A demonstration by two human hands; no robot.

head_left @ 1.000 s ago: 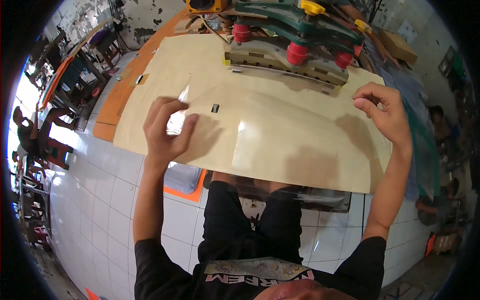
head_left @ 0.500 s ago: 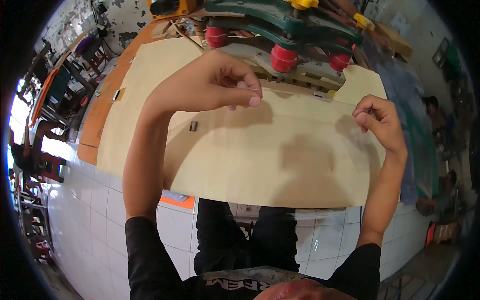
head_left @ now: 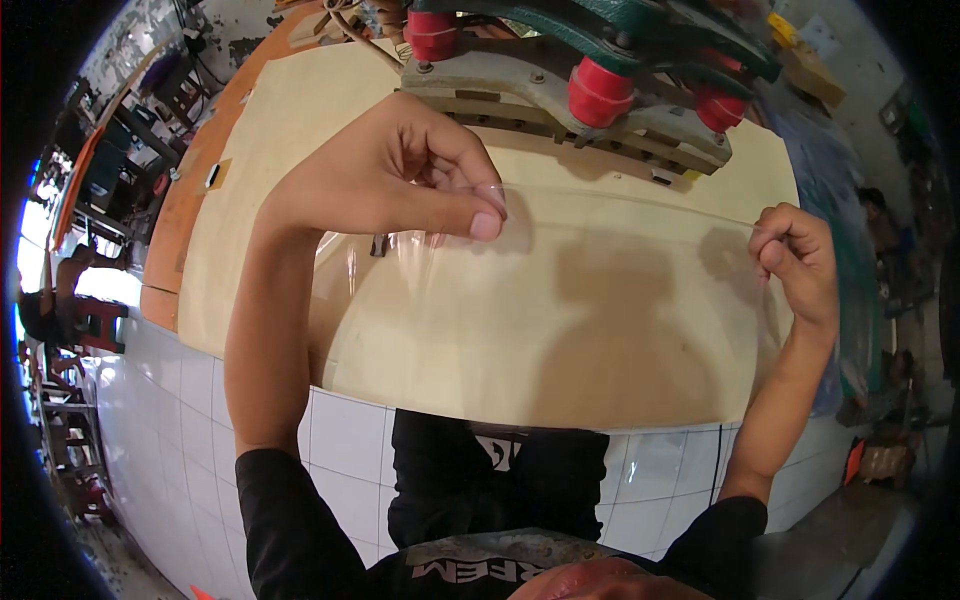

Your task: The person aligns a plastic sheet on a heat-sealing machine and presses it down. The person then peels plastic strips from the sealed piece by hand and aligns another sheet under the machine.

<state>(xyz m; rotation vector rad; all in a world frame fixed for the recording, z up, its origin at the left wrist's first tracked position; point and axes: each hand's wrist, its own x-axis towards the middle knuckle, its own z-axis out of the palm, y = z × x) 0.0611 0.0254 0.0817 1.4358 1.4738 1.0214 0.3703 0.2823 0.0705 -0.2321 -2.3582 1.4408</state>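
Both hands lifting a clear film (head_left: 560, 300) off the board (head_left: 300, 110): left hand (head_left: 400, 180) pinches its top edge at 11 o'clock between thumb and fingers, right hand (head_left: 800, 265) clenched on the same edge at 3 o'clock, sheet stretched taut between them and hanging over the board's near half. Step looks like hold-and-position the film under the green press (head_left: 600, 50) with red rollers at 12 o'clock. Next move likely needs even tension and a level edge, or the film will wrinkle.
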